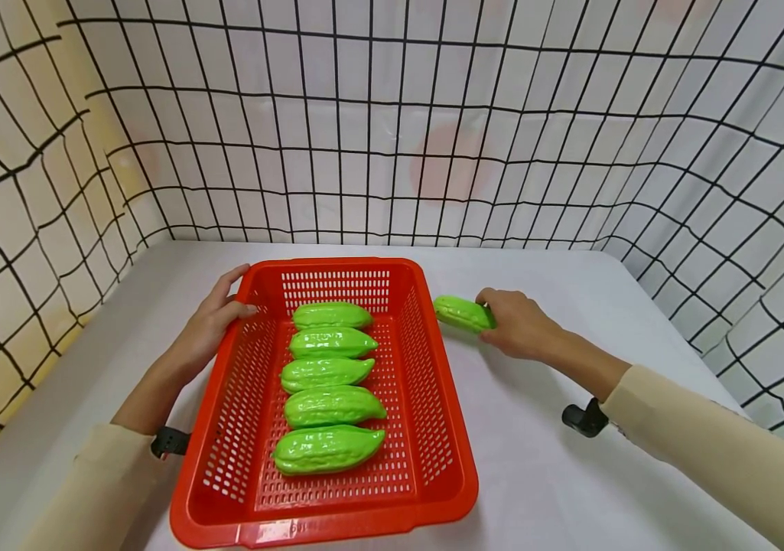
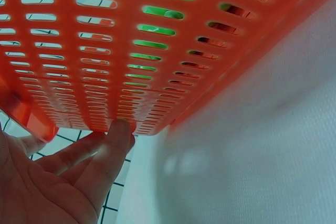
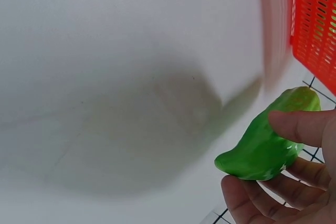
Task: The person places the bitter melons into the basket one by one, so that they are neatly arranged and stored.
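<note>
A red plastic basket [image 1: 326, 528] with slotted walls sits on the table, and several glossy green bitter melons [image 1: 330, 450] lie in a column across its floor. My left hand [image 1: 209, 325] grips the basket's left rim near the far corner, thumb over the rim and fingers along the outer wall. In the left wrist view, those fingers [image 2: 107, 166] lie against the slotted side. To the right of the basket, my right hand [image 1: 517, 323] holds another bitter melon [image 1: 459, 312] between thumb and fingers. Its pointed end shows in the right wrist view, with a shadow on the cloth below.
A white cloth [image 1: 536, 474] covers the table. Black grid netting [image 1: 371, 161] rises behind it and along both sides, with pale curtains beyond. Each wrist wears a black device [image 1: 584, 418] on a band.
</note>
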Demonstrator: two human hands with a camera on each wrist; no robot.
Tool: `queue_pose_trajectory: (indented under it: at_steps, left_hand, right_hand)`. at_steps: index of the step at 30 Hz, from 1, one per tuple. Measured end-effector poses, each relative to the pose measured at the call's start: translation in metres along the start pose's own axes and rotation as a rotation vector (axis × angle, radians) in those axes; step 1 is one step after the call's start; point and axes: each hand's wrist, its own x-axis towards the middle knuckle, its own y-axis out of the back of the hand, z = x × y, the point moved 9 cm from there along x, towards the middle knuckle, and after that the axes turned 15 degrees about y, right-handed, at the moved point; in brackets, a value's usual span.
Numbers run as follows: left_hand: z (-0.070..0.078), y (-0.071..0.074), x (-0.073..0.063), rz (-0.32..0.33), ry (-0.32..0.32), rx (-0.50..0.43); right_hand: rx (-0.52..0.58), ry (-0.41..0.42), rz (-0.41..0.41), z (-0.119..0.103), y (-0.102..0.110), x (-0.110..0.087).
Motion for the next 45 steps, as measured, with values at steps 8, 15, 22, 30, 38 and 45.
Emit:
queue_pose_trajectory:
  at_steps: [8, 15, 22, 30, 38, 45]
  left_hand:
    - [0.0, 0.0, 0.0, -0.002, -0.004, -0.007]
    - [0.001, -0.002, -0.002, -0.012, -0.013, -0.016]
    - [0.0, -0.001, -0.003, -0.008, -0.02, -0.02]
    - [0.0, -0.001, -0.001, -0.023, -0.019, -0.027]
    - [0.0, 0.001, -0.002, -0.025, -0.009, -0.033]
    - [0.001, 0.0, -0.003, -0.029, -0.013, -0.049]
  right_hand:
    - [-0.011, -0.005, 0.019, -0.001, 0.008, -0.001]
    - [-0.014, -0.012, 0.031, -0.002, 0.015, -0.001]
    - [-0.03, -0.024, 0.039, -0.004, 0.022, 0.002]
    - [-0.053, -0.023, 0.074, -0.007, 0.032, 0.0]
    - [-0.04, -0.005, 0.123, -0.015, 0.039, 0.004]
    - [-0.024, -0.004, 0.174, -0.02, 0.051, 0.007]
